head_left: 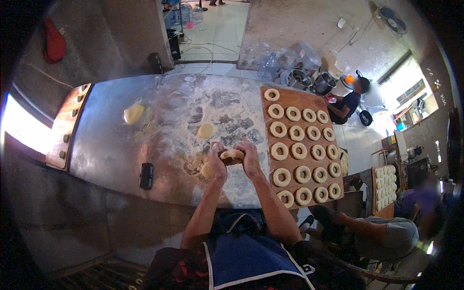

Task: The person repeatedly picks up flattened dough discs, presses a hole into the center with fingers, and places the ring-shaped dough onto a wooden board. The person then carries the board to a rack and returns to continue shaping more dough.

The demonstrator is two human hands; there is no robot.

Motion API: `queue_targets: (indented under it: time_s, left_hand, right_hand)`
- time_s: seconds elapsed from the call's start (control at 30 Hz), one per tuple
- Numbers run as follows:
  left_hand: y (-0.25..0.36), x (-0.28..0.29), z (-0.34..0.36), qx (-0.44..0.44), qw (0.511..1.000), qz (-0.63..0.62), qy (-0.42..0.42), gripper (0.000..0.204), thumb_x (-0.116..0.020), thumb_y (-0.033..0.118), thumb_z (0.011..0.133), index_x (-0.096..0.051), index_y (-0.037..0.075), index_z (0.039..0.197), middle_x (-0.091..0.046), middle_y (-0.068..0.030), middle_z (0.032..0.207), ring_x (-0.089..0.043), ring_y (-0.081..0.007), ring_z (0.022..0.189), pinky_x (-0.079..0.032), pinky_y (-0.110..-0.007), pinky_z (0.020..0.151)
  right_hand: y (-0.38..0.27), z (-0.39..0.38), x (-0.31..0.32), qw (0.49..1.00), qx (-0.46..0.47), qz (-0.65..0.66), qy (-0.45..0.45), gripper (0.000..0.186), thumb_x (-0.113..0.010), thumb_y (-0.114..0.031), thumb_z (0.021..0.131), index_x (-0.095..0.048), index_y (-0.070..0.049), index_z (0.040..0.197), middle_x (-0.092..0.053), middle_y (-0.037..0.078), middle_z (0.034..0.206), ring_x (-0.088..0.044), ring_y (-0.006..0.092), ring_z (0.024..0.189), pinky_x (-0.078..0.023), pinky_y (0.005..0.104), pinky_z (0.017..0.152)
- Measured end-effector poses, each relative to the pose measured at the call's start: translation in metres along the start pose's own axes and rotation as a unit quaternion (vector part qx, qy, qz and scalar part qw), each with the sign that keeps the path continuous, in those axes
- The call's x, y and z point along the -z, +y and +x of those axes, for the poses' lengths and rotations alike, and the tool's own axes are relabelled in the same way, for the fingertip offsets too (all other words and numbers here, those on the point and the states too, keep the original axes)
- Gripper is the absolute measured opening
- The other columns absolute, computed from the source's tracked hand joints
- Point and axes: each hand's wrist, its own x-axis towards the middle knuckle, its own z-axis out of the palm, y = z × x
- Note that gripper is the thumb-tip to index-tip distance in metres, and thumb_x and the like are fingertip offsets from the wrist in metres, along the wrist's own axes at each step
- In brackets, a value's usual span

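Both of my hands hold one piece of pale dough (232, 154) above the floured metal table (111, 145). My left hand (216, 162) grips its left end and my right hand (250, 158) grips its right end. A flat round dough disc (206, 130) lies on the flour just beyond my hands. Another dough lump (206, 170) sits on the table under my left hand. To my right is a wooden board (268, 174) covered with several ring-shaped dough pieces (297, 133) in rows.
A yellowish dough lump (134, 114) lies far left on the table, a small black object (146, 175) near the front edge. A second wooden board (65, 126) lines the left side. One person sits at the lower right (386, 232) beside another tray of rings (385, 186); another person (349, 104) crouches behind.
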Motion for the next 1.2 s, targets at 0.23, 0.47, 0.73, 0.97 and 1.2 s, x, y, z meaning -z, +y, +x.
queue_targets:
  time_s: [0.23,0.47,0.73,0.97,1.2]
  left_hand:
    - [-0.043,-0.045,-0.005,0.061,0.957,0.285,0.002,0.040,-0.040,0.037,0.102,-0.055,0.001,0.107,-0.060,-0.0071,0.081,-0.060,-0.0211,0.072,-0.050,-0.040,0.062]
    - [-0.089,-0.067,0.005,0.049,0.976,0.209,0.044,0.039,-0.044,0.041,0.100,-0.059,0.005,0.104,-0.062,-0.0078,0.076,-0.060,-0.0255,0.068,-0.051,-0.039,0.063]
    - [-0.110,-0.110,0.020,-0.016,0.974,0.227,0.015,0.043,-0.042,0.046,0.100,-0.057,0.009,0.082,-0.058,-0.0079,0.064,-0.053,-0.0259,0.049,-0.048,-0.040,0.049]
    - [-0.148,-0.147,0.052,0.041,0.990,0.124,0.057,0.037,-0.045,0.039,0.101,-0.058,0.006,0.091,-0.060,-0.0079,0.073,-0.059,-0.0234,0.062,-0.049,-0.040,0.057]
    - [-0.168,-0.207,0.083,0.024,0.985,0.147,0.091,0.038,-0.043,0.036,0.102,-0.059,0.006,0.086,-0.057,-0.0046,0.069,-0.056,-0.0151,0.064,-0.048,-0.034,0.059]
  right_hand:
    - [-0.001,0.019,0.052,0.958,0.008,-0.275,-0.078,0.060,-0.038,-0.051,0.103,-0.059,0.005,0.091,-0.059,0.006,0.074,-0.053,0.0140,0.066,-0.047,0.0335,0.067]
    - [0.005,0.034,0.111,0.916,0.047,-0.380,-0.119,0.054,-0.042,-0.048,0.102,-0.057,0.004,0.105,-0.061,0.013,0.095,-0.056,0.0189,0.083,-0.046,0.0386,0.079]
    - [0.055,0.095,0.161,0.947,0.263,-0.173,-0.062,0.033,-0.046,-0.029,0.102,-0.059,0.001,0.101,-0.051,0.008,0.083,-0.050,0.0188,0.076,-0.045,0.0332,0.075]
    - [-0.032,0.113,0.187,0.961,0.051,-0.254,-0.096,0.057,-0.039,-0.044,0.104,-0.063,0.001,0.080,-0.055,0.001,0.068,-0.047,0.0083,0.064,-0.041,0.0302,0.054]
    - [-0.058,0.155,0.215,0.964,0.155,-0.193,-0.095,0.053,-0.038,-0.041,0.105,-0.056,0.003,0.082,-0.044,0.003,0.061,-0.041,0.0134,0.062,-0.039,0.0343,0.060]
